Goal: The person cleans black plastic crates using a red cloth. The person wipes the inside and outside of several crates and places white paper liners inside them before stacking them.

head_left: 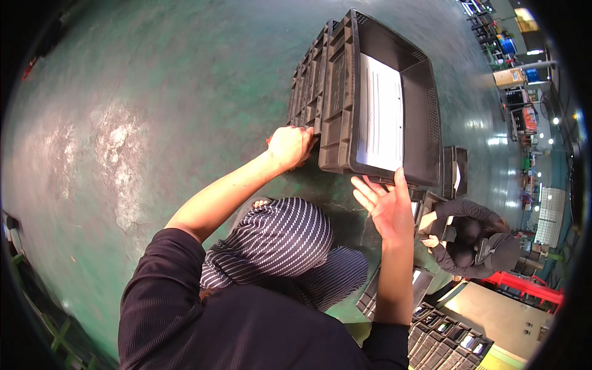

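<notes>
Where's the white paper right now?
In the head view, the white paper is inside the black crate, toward the left side of its opening, just above the person's right hand in the picture.

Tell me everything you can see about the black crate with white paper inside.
The black crate is rectangular and open-topped, seemingly hard plastic, with ribbed outer walls, a raised rim and small perforations high on its inner walls. White paper lies inside. It is in front of the person, its opening facing the camera, and appears stacked on another dark crate. The right hand, fingers spread, is at its near end, apparently touching it.
</notes>
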Demonstrator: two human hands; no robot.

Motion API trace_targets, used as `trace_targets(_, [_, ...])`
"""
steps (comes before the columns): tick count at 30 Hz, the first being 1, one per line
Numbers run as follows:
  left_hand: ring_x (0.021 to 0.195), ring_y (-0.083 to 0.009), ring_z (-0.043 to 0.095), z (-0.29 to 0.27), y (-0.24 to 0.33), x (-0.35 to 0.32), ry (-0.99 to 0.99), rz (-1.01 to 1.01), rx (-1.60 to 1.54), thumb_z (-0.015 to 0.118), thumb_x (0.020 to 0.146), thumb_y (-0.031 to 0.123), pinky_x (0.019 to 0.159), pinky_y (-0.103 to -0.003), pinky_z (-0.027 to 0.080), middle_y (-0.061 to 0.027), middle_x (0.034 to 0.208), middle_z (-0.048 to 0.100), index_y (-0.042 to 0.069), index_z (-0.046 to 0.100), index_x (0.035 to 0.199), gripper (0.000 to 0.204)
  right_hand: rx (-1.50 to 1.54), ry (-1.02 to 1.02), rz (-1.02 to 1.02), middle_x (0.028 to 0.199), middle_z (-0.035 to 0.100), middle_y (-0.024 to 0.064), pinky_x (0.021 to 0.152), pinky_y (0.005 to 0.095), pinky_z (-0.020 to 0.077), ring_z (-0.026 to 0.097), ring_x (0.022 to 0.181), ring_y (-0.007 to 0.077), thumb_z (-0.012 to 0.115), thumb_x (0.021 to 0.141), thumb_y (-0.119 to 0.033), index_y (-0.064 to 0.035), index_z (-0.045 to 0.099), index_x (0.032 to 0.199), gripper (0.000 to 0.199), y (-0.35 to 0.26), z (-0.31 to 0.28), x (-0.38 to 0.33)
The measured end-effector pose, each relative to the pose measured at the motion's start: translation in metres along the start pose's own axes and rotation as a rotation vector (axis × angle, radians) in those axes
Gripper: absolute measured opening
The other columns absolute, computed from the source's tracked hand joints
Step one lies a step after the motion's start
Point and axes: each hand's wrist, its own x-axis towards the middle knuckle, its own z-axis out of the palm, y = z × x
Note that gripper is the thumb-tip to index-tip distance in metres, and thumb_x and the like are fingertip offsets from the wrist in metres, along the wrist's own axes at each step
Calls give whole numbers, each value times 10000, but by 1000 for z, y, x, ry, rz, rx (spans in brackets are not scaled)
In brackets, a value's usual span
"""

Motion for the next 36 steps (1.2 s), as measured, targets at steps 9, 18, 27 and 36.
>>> trace_targets(9, [691, -279, 636, 11, 4, 1, 23, 20, -59, 556, 837, 284, 605, -393, 507, -114, 668, 618, 51, 555, 774, 241, 28, 47, -76, 1253, 366, 315, 954, 521, 422, 449, 1169, 458, 584, 873, -419, 7, 285, 1305, 677, -5, -2, 41])
trace_targets(18, [673, -307, 630, -3, -3, 8, 78, 34, -36, 541, 868, 304, 597, -406, 506, -129, 689, 623, 60, 542, 768, 264, -84, 39, -112, 1284, 335, 308, 880, 525, 470, 478, 1153, 418, 659, 790, -496, 34, 274, 1346, 859, -8, 12, 76])
trace_targets(27, [738, -376, 632, 0, 5, -38, -420, 27, 213, 517, 847, 323, 663, -469, 507, -198, 762, 648, 98, 648, 855, 260, -287, 134, -230, 1147, 568, 72, 839, 382, 467, 583, 1007, 195, 656, 834, -332, -67, 478, 1204, 489, 25, -81, -6])
trace_targets(36, [721, -346, 635, -2, 183, -16, -637, 634, -70, 515, 881, 170, 641, -392, 468, -185, 763, 643, 10, 646, 881, 207, -160, 1224, -534, 927, 644, 39, 723, 243, 489, 622, 841, 126, 618, 852, -77, -66, 614, 1003, 152, 179, -235, -305])
